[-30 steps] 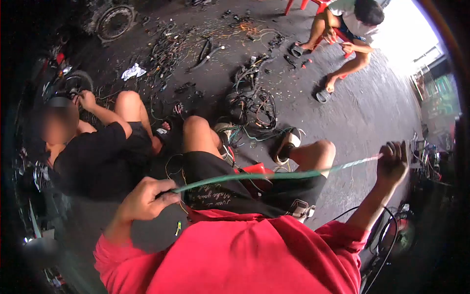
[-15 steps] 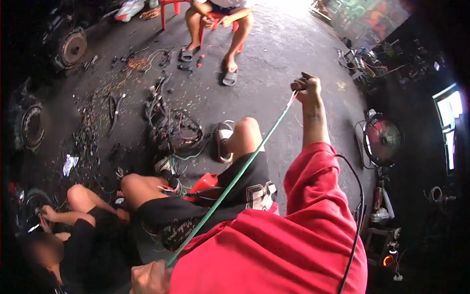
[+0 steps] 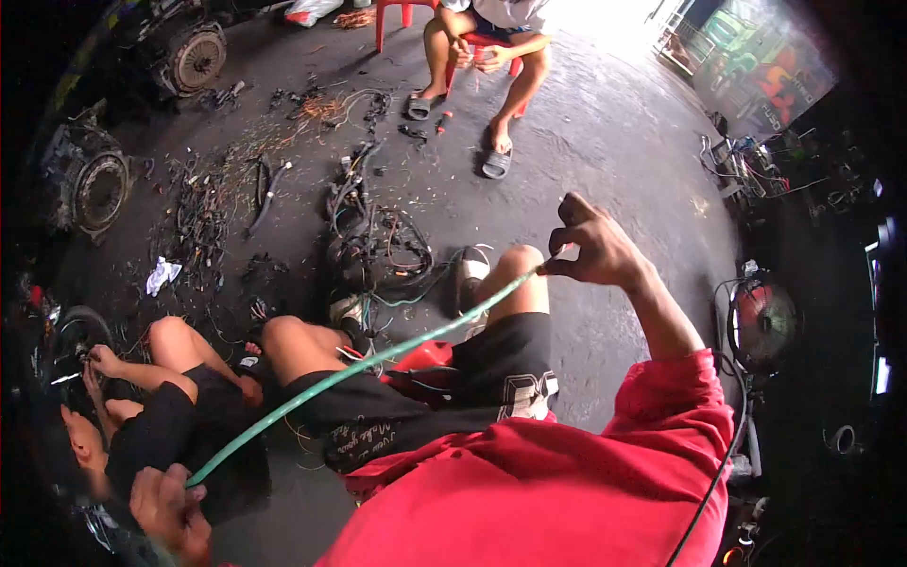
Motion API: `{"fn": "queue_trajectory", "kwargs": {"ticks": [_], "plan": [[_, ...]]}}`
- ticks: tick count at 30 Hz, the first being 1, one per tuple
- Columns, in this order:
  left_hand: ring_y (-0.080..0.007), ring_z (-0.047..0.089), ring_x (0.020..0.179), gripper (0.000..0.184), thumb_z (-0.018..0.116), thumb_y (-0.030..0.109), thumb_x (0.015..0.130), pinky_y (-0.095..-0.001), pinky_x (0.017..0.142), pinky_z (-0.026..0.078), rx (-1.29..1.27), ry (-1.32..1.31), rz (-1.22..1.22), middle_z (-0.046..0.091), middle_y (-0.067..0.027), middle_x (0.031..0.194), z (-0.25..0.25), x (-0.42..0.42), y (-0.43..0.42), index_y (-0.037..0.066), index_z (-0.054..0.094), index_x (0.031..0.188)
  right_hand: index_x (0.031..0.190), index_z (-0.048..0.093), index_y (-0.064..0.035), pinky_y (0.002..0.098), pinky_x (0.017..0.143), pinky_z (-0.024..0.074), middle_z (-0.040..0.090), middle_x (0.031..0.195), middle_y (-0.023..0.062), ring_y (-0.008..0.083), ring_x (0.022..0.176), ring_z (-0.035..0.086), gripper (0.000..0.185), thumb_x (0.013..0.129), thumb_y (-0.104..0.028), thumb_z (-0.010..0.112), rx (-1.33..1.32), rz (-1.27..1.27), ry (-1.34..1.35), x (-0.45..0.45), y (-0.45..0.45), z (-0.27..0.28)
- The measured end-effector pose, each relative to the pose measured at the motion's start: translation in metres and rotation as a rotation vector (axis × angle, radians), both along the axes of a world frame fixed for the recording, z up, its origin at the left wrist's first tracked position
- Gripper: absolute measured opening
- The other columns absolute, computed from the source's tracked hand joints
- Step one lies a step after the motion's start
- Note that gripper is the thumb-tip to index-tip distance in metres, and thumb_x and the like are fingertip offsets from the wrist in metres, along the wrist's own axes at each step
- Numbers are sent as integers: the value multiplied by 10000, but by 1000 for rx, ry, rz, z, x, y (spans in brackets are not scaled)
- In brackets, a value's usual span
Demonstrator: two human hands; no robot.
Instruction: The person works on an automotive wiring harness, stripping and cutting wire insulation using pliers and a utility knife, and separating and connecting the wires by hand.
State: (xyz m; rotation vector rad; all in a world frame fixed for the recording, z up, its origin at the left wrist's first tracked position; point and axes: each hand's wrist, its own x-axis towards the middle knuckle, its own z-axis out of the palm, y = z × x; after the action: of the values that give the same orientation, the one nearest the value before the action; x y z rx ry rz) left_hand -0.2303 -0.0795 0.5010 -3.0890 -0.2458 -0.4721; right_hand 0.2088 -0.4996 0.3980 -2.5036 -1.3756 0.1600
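Note:
A long green cable [image 3: 364,366] runs taut, with a slight bow, between my two hands across my lap. My left hand [image 3: 172,513], at the lower left, is closed around its lower end. At the upper right, my right hand [image 3: 602,248] pinches the other end between thumb and finger, its remaining fingers curled loosely. Only a short bit of the cable tip shows at that pinch. Below the cable lie my black shorts [image 3: 416,425] and a red object [image 3: 422,356] between my legs. In front of my feet is a tangled dark wiring harness [image 3: 392,248].
A co-worker [image 3: 151,416] sits close on my left. Another person [image 3: 496,61] sits ahead on a red stool. Wire scraps [image 3: 198,213] litter the floor at left, near round metal machine parts [image 3: 101,192]. A fan [image 3: 763,323] stands at right.
My right hand has come down and nearer, and my left hand has moved further left. The cable now lies at a flatter slant. My view has shifted left.

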Motion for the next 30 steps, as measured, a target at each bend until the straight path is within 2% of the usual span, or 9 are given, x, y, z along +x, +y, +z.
{"fn": "queue_trajectory", "kwargs": {"ticks": [1,4,6,9,12,13,16,17,30], "plan": [[-400,539,904,257,548,57,779,-450,725,396,-21,136,48,575,-228,962,17,3,-3,-9,613,1019,758,729,-70,511,973,350,545,1169,112,318,1153,465,326,784,-395,729,-161,-142,-118,-17,12,14],[-405,531,884,230,555,78,768,-438,767,411,39,315,178,569,-218,942,46,13,-7,-17,596,973,744,722,-37,579,1136,147,431,1414,154,339,1395,252,356,804,-387,696,-168,-256,-614,-10,14,-2],[-428,533,969,181,598,95,784,-462,841,423,-85,299,275,566,-236,1073,47,20,-6,-7,587,933,732,702,11,612,1163,54,298,1523,179,373,1463,116,206,798,-179,659,-65,-304,-625,-7,18,5],[-348,620,712,432,472,407,969,-451,653,495,156,249,-264,640,-180,891,60,27,-12,1,620,972,911,706,35,581,1172,67,273,1543,167,363,1467,111,231,717,-43,607,-180,-490,-557,-1,20,13],[-351,627,739,435,488,423,958,-438,661,501,216,149,-303,640,-180,886,65,33,-30,11,627,971,1066,673,33,434,1119,346,489,1402,165,291,1319,451,364,717,-50,608,32,-52,-624,52,1,-16],[-352,631,752,437,496,432,953,-431,665,503,240,96,-314,640,-180,883,66,34,-33,17,630,971,941,672,-24,385,830,538,663,1057,134,297,973,651,256,697,-65,605,159,-43,-504,59,-6,-19],[-353,632,765,412,516,417,942,-434,681,505,297,31,-334,645,-174,911,64,35,-34,25,632,997,744,568,-61,408,594,499,602,747,96,315,699,620,88,665,-61,605,20,-270,-480,70,-17,-12],[-353,633,769,405,523,412,938,-435,686,506,309,15,-334,646,-172,921,63,35,-34,27,632,1006,670,437,-66,419,523,425,484,631,94,329,604,552,170,658,-51,605,258,-218,-503,73,-19,-13],[-357,641,824,363,613,345,891,-448,755,515,380,-164,-180,666,-144,1042,21,-5,53,62,639,1118,705,515,-64,432,555,454,536,642,114,357,610,567,106,651,-47,605,366,-216,-412,69,-46,-4]]}}
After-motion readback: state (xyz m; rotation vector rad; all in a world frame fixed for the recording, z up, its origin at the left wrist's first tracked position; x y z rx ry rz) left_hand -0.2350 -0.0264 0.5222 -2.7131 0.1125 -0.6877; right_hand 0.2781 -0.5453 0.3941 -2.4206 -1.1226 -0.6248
